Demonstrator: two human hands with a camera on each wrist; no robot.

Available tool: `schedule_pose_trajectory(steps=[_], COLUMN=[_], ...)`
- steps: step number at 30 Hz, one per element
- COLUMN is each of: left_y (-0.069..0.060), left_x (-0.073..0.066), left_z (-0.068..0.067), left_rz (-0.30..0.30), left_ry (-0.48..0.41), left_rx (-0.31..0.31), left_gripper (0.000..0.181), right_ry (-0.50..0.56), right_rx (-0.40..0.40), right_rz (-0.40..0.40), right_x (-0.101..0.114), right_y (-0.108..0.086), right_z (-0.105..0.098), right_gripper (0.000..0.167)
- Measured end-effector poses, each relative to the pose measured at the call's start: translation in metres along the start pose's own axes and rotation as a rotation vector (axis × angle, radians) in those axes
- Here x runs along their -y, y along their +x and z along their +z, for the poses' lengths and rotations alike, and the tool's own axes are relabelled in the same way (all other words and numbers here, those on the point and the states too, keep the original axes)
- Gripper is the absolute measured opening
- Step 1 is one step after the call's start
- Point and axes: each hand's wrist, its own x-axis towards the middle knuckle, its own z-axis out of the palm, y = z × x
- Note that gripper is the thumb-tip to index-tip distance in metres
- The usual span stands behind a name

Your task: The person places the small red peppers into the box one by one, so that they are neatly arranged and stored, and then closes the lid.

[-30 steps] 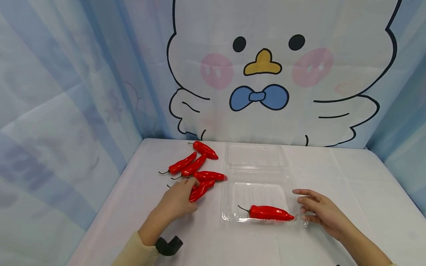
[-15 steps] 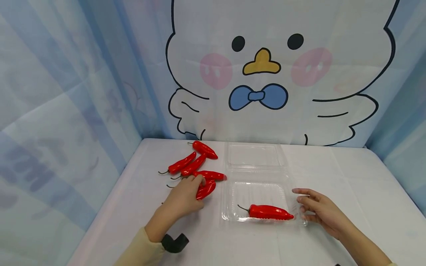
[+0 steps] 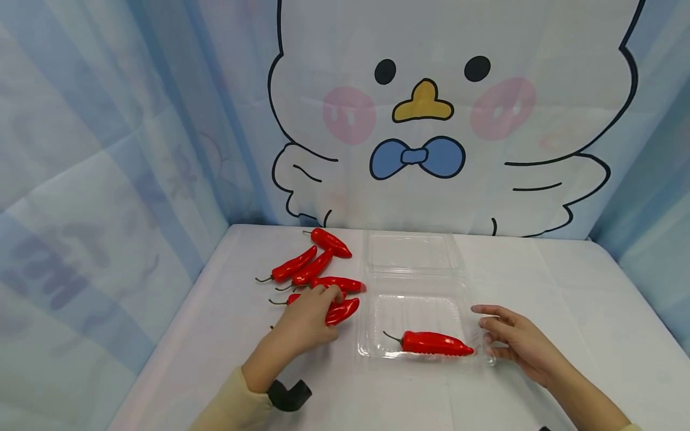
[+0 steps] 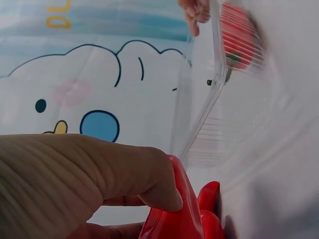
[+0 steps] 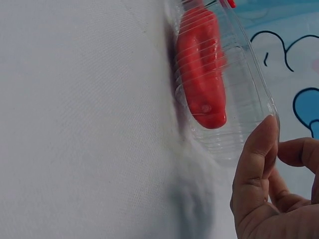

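My left hand [image 3: 304,320] grips a red chili pepper [image 3: 343,311] beside the pile, its tip pointing at the clear plastic box. In the left wrist view, the thumb presses on this pepper's glossy side [image 4: 174,224]. The hinged box [image 3: 420,311] lies with its lid [image 3: 412,251] folded back. One red chili pepper [image 3: 436,343] lies along the box's near side, stem to the left. At the box's right rim, my right hand [image 3: 520,344] pinches the edge between thumb and finger, as the right wrist view shows. The left palm hides part of the gripped pepper.
Several more red chili peppers lie left of the box, among them a far one [image 3: 331,242], a left one [image 3: 293,265] and one touching or nearly touching the box [image 3: 336,284]. A white cloth [image 3: 566,287] covers the table. A printed curtain [image 3: 420,197] stands behind.
My left hand has shifted right, and the chili pepper in it has come out from the pile a little toward the box. The right hand stays at the rim.
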Motion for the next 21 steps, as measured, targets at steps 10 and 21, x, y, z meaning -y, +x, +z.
schedule_pose_trajectory(steps=[10, 21], left_y=[0.001, 0.004], left_x=[-0.008, -0.013], left_z=[0.0, 0.001], left_rz=[0.021, 0.063], left_ry=[-0.023, -0.01], left_rx=[0.011, -0.012], left_gripper=[0.069, 0.066], right_ry=[0.01, 0.002], right_rx=[0.005, -0.003], right_rz=[-0.002, 0.009], right_x=[0.0, 0.001], right_y=[0.001, 0.0], right_z=[0.001, 0.002], right_gripper=[0.055, 0.057])
